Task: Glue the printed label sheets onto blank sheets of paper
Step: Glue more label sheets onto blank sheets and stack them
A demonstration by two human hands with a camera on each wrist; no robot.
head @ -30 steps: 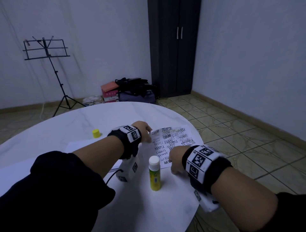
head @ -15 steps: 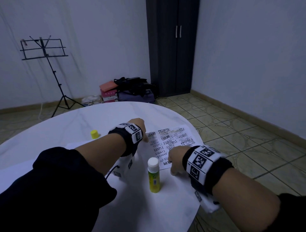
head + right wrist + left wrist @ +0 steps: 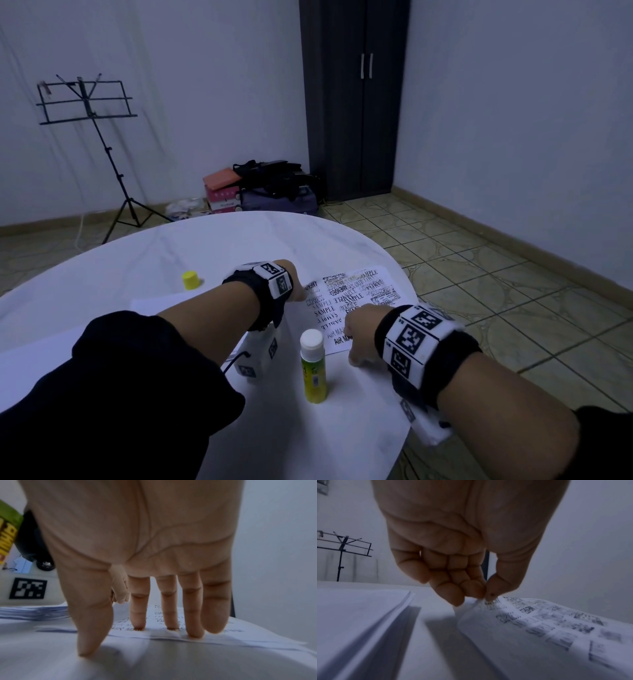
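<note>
On round white marble table [image 3: 144, 267], left hand [image 3: 462, 563] pinches floppy black-printed paper label sheet's [image 3: 356, 298] far-left corner, right hand [image 3: 154, 574] fingers straight, pressing near edge flat.

The printed label sheet [image 3: 352, 301] reads "SAMPLE" repeatedly, "EXPRESS" and "AIR MAIL"; other print is illegible.

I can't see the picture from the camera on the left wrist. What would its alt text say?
A left hand, seen from the wrist, pinches the corner of a printed label sheet between thumb and fingertips, lifting that corner off a white table. A stack of blank paper lies to the left, and a black music stand stands by the far wall.
</note>
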